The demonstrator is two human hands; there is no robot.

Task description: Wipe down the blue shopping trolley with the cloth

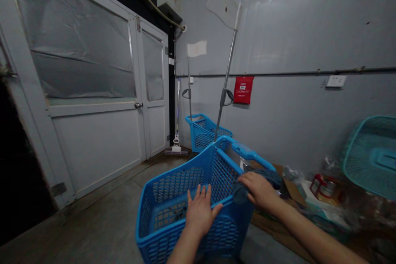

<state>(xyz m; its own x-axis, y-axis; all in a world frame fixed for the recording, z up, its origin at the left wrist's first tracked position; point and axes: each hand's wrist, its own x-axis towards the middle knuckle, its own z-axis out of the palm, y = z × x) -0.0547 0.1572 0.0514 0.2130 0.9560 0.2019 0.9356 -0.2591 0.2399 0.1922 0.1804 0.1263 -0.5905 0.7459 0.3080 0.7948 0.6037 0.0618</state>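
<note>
A blue plastic shopping cart basket (173, 192) stands right in front of me, with a metal pole and white flag (223, 6) rising from its far end. My left hand (199, 210) lies flat on the basket's near rim, fingers stretched out. My right hand (258, 189) presses a dark grey cloth (274, 178) against the basket's right rim, just below the blue handle (252, 156). The fingers curl over the cloth.
A second blue cart (204, 132) with its own flag stands by the back wall. A mop (176, 146) leans near the white double doors (102, 123). Cardboard, cans (323, 185) and a teal basket (374, 154) lie at right. A red pouch (243, 90) hangs on the wall.
</note>
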